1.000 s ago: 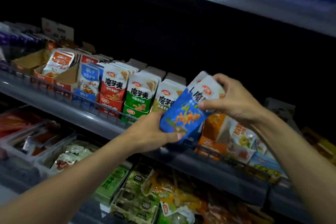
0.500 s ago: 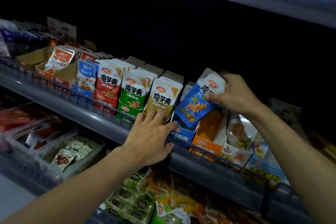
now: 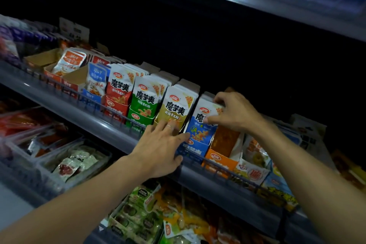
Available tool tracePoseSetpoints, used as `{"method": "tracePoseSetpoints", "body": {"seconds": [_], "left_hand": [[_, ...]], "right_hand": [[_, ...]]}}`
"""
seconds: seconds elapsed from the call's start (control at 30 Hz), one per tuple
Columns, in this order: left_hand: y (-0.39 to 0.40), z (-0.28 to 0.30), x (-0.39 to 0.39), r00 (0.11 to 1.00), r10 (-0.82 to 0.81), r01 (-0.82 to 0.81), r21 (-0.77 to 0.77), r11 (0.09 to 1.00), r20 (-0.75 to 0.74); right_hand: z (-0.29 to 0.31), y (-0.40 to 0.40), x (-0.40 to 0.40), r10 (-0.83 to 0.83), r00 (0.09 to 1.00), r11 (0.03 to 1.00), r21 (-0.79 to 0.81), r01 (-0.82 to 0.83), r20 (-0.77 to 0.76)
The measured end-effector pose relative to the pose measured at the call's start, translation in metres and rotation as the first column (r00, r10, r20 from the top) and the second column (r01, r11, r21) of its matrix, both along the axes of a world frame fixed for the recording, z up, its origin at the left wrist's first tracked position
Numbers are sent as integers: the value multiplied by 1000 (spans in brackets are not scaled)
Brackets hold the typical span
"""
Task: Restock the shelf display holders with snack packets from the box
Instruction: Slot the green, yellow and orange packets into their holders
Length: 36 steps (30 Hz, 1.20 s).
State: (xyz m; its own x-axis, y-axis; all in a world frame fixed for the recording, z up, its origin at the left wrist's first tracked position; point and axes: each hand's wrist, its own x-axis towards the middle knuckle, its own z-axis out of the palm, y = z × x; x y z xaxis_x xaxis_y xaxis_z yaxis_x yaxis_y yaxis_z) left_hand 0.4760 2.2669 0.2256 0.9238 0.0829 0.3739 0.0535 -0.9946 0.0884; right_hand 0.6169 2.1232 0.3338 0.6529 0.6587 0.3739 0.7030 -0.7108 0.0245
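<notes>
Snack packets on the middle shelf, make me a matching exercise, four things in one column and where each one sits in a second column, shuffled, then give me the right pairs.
Column one:
1. blue packets
2. green packets
3. orange holder
4. left hand

Column two:
A. directly right of the blue holder
B. between the red and yellow packets
C. pinched at the top by the right hand
D. flat against the shelf's front rail

Pairs: 1-C, 2-B, 3-A, 4-D
</notes>
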Motion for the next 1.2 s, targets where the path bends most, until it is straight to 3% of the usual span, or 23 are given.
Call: {"method": "tracePoseSetpoints", "body": {"seconds": [0.1, 0.17, 0.53, 0.73, 0.93, 1.2], "left_hand": [[0, 0, 0, 1000, -1, 1, -2, 1000, -15], [0, 1, -1, 1000, -5, 5, 5, 1000, -30], [3, 23, -13, 996, -41, 39, -28, 999, -79], [23, 34, -47, 996, -2, -1, -33, 999, -91], [61, 28, -97, 987, 97, -99, -15, 995, -126], [122, -14, -171, 953, 242, -249, -15, 968, -182]], "right_hand": [[-13, 5, -7, -48, 990, 997, -57, 56, 134], [-15, 7, -8, -80, 981, 996, -15, 84, 177], [-5, 0, -20, -93, 989, 991, 106, 81, 113], [6, 21, -60, 134, 985, 973, 174, -151, 106], [-17, 89, -110, 377, 926, 920, 102, -378, 26], [-61, 179, -146, 526, 845, 850, 26, -526, -97]]}}
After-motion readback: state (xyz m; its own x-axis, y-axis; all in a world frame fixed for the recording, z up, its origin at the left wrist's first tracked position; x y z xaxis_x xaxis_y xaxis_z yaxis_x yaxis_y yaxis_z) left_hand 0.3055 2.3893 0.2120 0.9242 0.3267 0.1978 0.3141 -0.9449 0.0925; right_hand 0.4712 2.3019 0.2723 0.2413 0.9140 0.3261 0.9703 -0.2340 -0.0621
